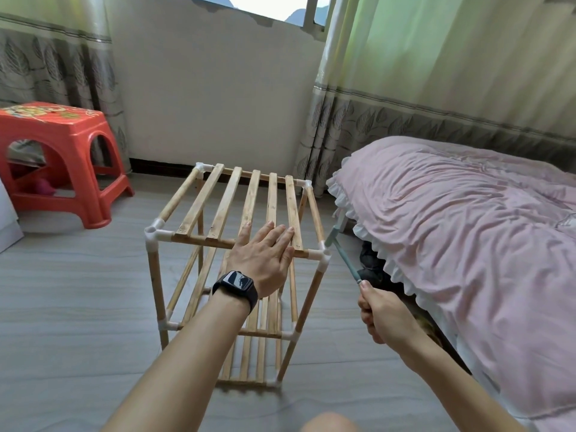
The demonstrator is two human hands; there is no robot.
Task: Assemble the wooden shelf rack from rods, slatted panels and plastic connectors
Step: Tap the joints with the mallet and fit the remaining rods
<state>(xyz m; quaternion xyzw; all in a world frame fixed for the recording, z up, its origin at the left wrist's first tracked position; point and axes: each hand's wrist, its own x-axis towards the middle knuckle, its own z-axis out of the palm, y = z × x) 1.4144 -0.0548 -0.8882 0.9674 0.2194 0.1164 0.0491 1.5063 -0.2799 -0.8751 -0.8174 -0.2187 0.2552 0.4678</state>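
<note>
Left hand (265, 260) flat, fingers straight, on the top slatted panel (224, 201) of the rack (156, 275), which stands on the floor (78, 291); right hand (378, 310) clenched round a hammer (346, 261), its head just beside the front-right connector (324, 255). Rack looks fully framed, three tiers; seemingly only seating the joints is left; bed (467, 229) crowds its right side, stool (62, 145) well apart.

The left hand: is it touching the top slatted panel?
Touching. The head view shows the left hand lying flat on the top slatted panel, fingers straight across its slats.
</note>
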